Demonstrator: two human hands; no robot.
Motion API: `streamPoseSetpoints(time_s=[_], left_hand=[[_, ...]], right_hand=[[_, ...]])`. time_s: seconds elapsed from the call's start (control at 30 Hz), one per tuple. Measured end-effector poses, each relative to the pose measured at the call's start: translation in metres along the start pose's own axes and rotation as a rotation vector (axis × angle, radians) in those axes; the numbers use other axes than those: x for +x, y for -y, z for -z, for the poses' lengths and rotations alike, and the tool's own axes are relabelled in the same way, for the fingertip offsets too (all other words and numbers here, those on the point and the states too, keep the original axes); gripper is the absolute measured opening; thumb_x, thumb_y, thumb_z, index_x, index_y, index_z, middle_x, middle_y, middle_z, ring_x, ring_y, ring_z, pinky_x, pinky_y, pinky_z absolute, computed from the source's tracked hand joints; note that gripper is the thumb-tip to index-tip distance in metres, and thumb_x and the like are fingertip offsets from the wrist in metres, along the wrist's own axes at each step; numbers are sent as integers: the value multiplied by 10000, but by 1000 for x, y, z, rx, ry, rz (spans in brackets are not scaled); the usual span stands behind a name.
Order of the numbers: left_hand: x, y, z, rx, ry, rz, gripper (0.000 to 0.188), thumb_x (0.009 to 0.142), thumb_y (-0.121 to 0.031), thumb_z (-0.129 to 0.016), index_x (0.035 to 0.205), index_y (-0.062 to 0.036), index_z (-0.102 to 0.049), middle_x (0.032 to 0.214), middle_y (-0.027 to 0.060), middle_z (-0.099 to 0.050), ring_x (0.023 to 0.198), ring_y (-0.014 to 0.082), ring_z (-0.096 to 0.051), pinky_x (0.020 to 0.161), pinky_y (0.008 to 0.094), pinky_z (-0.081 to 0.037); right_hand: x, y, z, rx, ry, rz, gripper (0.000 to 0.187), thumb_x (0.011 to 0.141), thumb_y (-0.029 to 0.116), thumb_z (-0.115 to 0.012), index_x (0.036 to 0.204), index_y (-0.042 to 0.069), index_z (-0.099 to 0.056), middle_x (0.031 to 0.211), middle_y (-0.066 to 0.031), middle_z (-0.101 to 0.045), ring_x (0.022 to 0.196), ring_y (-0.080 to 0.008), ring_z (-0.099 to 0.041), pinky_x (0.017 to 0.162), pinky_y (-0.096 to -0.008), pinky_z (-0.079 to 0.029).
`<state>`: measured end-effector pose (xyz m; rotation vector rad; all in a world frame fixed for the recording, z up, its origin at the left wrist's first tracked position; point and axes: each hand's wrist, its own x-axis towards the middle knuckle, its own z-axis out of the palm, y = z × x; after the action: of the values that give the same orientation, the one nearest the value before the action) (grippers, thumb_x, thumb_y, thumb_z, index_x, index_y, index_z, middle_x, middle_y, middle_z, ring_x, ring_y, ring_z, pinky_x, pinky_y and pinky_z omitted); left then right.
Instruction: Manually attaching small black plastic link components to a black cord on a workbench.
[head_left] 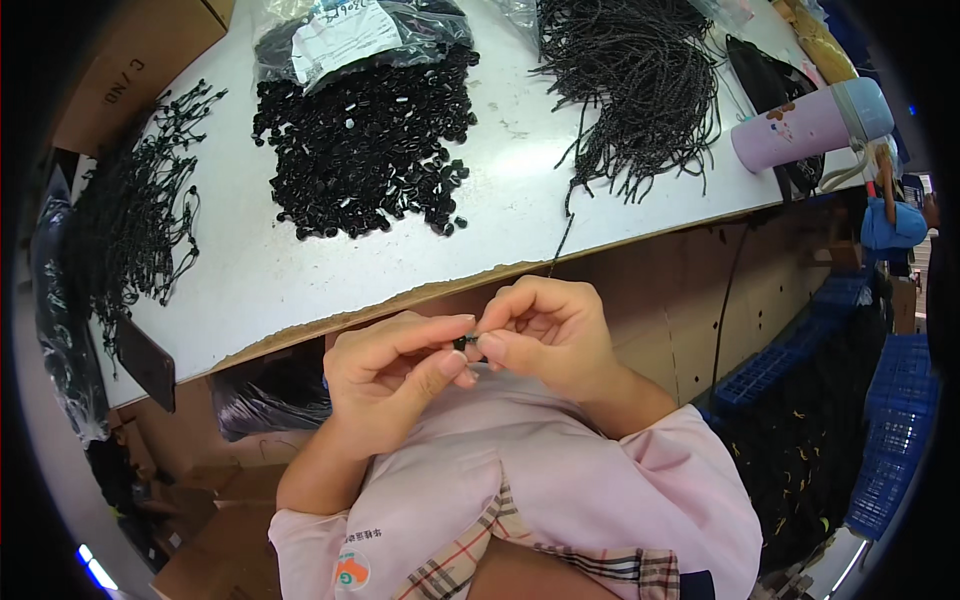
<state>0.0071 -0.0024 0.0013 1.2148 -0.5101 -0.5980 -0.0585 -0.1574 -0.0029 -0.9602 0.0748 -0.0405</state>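
My left hand (385,375) pinches a small shiny black piece (460,343) between thumb and fingers, just off the table's front edge. My right hand (550,335) meets it there, its thumb and forefinger closed on a thin black cord (563,240). The cord runs up behind the right hand onto the table; its end at the fingertips is mostly hidden. Ahead lies a heap of small black pieces (350,150) like the held one. Farther right is a bundle of black braided cords (640,100). Cords with small black parts on them (145,220) are piled at the left.
The white table (520,190) has a ragged front edge. A clear plastic bag (430,30) with a label stands behind the heap. A lilac bottle (800,125) lies at the right. A dark flat object (147,362) sits at the left corner; blue crates (890,430) stand right.
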Motion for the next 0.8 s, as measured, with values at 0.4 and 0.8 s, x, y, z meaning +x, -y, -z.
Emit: streamPoseSetpoints(time_s=[0.4,0.8], left_hand=[[6,3,2,393,75,-274,263,676,105,-600,930,39,-612,759,113,-614,606,138,-574,522,212,-455],[5,9,4,384,37,-317,254,666,38,-657,912,-22,-646,773,65,-532,604,93,-469,490,182,-358]], right_hand=[[-1,-3,1,-91,5,-32,53,776,-27,-557,818,-35,-525,748,-59,-575,668,-81,-559,581,-176,-446],[-2,-4,7,126,31,-301,82,789,24,-563,853,-17,-534,769,-67,-577,604,-51,-514,516,-158,-401]])
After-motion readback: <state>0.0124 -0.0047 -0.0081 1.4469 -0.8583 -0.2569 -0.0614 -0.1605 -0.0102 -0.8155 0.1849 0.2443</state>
